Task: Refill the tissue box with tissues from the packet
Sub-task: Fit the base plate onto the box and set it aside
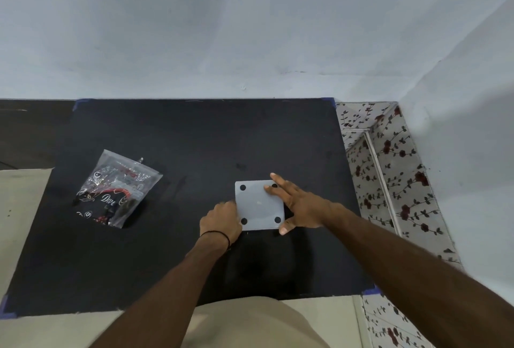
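The tissue box (258, 204) lies on the black mat with a pale grey square face up, a black round pad near each corner. My left hand (221, 222) grips its left edge with curled fingers. My right hand (299, 206) lies on its right side, fingers spread over the top right corner and thumb at the bottom right corner. The tissue packet (116, 190), a clear plastic bag with black, red and white print, lies apart at the left of the mat, untouched.
The black mat (180, 139) covers most of the table and is taped at its corners with blue tape. A pale wall stands right behind it. A rose-patterned surface (389, 169) borders the mat on the right. Beige cloth shows at the left and front edges.
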